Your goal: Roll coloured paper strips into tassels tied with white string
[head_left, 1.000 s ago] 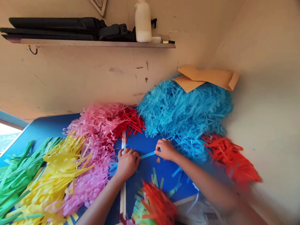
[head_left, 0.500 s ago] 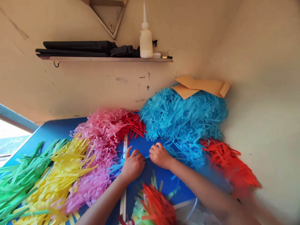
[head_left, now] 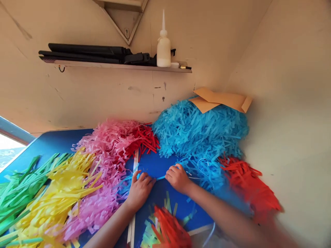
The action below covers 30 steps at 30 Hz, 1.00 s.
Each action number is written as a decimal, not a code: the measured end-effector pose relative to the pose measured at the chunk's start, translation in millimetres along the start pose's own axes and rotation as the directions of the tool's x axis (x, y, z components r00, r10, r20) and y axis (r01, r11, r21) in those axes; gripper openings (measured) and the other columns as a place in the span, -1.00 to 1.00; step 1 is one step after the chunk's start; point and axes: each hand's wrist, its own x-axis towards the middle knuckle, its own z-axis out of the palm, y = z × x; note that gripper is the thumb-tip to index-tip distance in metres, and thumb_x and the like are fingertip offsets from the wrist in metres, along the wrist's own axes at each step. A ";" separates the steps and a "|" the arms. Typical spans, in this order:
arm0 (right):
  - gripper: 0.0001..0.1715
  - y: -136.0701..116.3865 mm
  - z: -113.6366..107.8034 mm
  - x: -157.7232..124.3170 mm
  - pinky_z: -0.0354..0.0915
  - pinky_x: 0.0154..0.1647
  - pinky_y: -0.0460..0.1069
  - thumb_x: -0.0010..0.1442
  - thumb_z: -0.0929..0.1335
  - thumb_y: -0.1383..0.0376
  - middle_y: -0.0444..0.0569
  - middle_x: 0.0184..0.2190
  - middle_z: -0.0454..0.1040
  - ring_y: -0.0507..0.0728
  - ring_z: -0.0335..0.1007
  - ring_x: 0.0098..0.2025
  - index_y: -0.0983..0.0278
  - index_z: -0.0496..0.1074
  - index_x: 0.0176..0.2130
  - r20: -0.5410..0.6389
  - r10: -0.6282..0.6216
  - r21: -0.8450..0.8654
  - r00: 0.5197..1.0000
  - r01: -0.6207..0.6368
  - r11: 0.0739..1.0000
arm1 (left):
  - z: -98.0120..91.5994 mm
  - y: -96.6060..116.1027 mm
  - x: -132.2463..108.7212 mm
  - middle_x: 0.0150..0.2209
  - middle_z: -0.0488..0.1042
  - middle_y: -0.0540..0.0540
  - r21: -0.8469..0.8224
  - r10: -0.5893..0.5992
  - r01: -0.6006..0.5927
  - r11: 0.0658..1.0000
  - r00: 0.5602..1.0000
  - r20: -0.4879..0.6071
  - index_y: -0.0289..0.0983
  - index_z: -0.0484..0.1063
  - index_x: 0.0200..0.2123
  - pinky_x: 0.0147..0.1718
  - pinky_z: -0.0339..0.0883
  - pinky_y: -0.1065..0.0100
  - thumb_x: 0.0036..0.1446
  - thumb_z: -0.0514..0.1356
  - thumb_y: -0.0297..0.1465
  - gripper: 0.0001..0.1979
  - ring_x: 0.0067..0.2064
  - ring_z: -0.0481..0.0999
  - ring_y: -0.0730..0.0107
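In the head view, my left hand (head_left: 141, 187) is closed over one end of a narrow twisted blue paper strip (head_left: 160, 178). Loose blue fringe (head_left: 124, 184) spreads out on that hand's far left side. A short way to the right, my right hand (head_left: 178, 178) pinches the strip's other end, so it runs taut between the two. Thin white string (head_left: 203, 165) loops beside the right hand, over the edge of a large heap of shredded blue paper (head_left: 201, 129). The fingertips of both hands are partly hidden.
Pink paper fringe (head_left: 111, 137), yellow strips (head_left: 59, 193) and green strips (head_left: 23, 189) cover the blue table's left side. Red strips lie at right (head_left: 253, 186) and a red bundle (head_left: 170, 227) in front. Brown paper (head_left: 219, 100) tops the heap. A shelf (head_left: 113, 64) holds a white bottle (head_left: 163, 51).
My left hand has shifted slightly left, and the gap between my hands is wider, with more of the blue strip showing. The camera view has moved a little.
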 end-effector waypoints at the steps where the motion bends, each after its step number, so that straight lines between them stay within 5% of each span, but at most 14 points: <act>1: -0.78 3.1 -1.0 -3.8 0.01 -0.03 0.12 0.36 0.27 0.42 -0.02 -0.29 0.52 0.16 0.28 -0.15 0.27 0.47 -0.29 0.005 0.001 0.021 1.000 -0.002 1.000 | 1.6 -1.5 -4.1 -0.24 0.59 -0.02 -0.014 0.007 -0.007 1.000 1.000 0.010 -0.08 0.52 -0.09 0.14 0.02 -0.03 0.25 0.14 -0.54 -0.72 -0.10 0.45 0.17; 12: -0.86 26.1 -0.1 -8.3 0.03 -0.13 0.05 0.17 0.51 0.26 -0.15 -0.35 0.54 0.09 0.35 -0.20 0.19 0.55 -0.43 0.064 0.201 0.294 0.977 -0.211 0.932 | 6.3 -16.2 -13.1 -0.32 0.59 -0.02 -0.376 -0.179 0.213 0.902 0.976 0.123 -0.14 0.59 -0.34 -0.15 0.27 0.26 0.24 0.20 -0.32 -0.84 -0.23 0.51 0.35; 23: -0.85 21.7 -5.9 2.4 0.03 -0.17 0.04 0.11 0.49 0.34 -0.12 -0.36 0.50 0.14 0.32 -0.17 0.22 0.50 -0.47 0.206 0.316 0.291 0.926 -0.366 0.884 | -1.9 -0.9 1.8 -0.41 0.52 -0.07 -0.240 -0.339 0.388 0.890 0.915 0.220 -0.20 0.52 -0.43 -0.14 0.19 0.11 0.19 0.17 -0.34 -0.82 -0.25 0.46 0.19; 26: -0.85 20.2 -8.0 11.2 0.01 -0.22 0.03 0.06 0.49 0.36 -0.13 -0.41 0.49 0.14 0.31 -0.22 0.22 0.48 -0.49 0.247 0.355 0.257 0.902 -0.414 0.873 | -9.6 6.1 10.5 -0.35 0.53 -0.08 -0.201 -0.312 0.357 0.912 0.923 0.225 -0.17 0.52 -0.33 0.01 0.12 -0.01 0.15 0.18 -0.44 -0.89 -0.16 0.44 0.12; 30: -0.87 18.9 -13.7 16.8 0.02 -0.21 0.04 0.08 0.48 0.36 -0.13 -0.43 0.51 0.15 0.31 -0.27 0.20 0.49 -0.47 0.260 0.362 0.232 0.895 -0.421 0.877 | -14.8 12.9 11.7 -0.28 0.55 -0.05 -0.182 -0.069 0.115 0.976 0.967 0.243 -0.03 0.54 -0.15 0.19 -0.09 -0.09 0.26 0.11 -0.47 -0.74 -0.13 0.43 0.20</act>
